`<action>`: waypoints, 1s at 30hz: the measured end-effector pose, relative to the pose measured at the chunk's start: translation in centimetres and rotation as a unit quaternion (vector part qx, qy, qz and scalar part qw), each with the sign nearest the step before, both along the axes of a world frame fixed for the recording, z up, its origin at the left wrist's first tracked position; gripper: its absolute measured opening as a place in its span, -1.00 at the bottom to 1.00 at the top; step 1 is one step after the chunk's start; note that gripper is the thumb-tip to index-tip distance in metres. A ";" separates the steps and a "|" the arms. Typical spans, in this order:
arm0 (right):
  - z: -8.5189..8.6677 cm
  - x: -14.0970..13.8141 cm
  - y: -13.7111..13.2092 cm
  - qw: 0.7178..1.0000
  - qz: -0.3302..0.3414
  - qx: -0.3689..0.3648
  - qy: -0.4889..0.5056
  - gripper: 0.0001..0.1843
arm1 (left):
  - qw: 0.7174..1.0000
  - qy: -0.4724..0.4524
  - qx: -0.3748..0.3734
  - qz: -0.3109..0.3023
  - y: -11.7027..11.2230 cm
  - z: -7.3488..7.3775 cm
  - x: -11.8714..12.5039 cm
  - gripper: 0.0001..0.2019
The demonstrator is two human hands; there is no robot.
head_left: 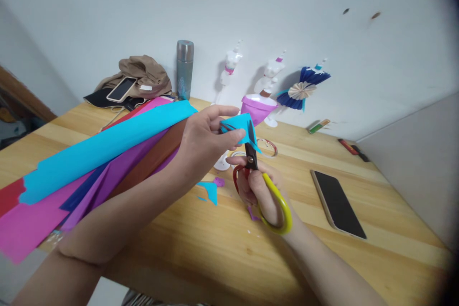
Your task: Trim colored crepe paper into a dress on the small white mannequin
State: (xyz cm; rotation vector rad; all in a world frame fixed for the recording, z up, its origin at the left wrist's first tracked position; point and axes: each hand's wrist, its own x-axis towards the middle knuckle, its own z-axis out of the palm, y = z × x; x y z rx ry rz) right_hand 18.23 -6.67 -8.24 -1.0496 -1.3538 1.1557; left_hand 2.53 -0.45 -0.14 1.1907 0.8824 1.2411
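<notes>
My left hand [208, 141] pinches a small folded piece of bright blue paper [234, 124] between thumb and fingers, above the table. In my right hand [263, 193] are scissors [283, 208] with yellow and red handles and dark blades. The blades point up and lie against the right part of the blue piece. Behind the hands stands a small white mannequin [269, 76] wearing a purple paper skirt [256, 110]. Blue paper scraps [211, 191] and a purple scrap [219, 181] lie on the table below.
Long coloured paper sheets [107, 141] are piled at the left. A flask [184, 69], a second mannequin [231, 64] and one dressed in dark blue pleats [304, 88] stand along the wall. A phone [339, 203] lies at the right; brown cloth [143, 74] sits back left.
</notes>
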 end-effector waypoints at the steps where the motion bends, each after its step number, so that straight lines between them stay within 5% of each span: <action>1: 0.0 0.0 0.0 1.000 -0.001 -0.002 0.004 -0.31 | 1.000 -0.003 0.000 -0.002 0.0 0.0 0.0 -0.69; 14: 0.6 -0.3 -0.2 1.000 0.009 -0.010 0.003 -0.30 | 1.000 -0.020 -0.003 -0.007 0.1 -0.3 0.0 -0.71; 30: -0.2 -0.6 0.0 1.000 -0.018 -0.003 0.018 -0.36 | 0.980 -0.136 -0.083 -0.115 0.3 -0.9 0.0 -0.85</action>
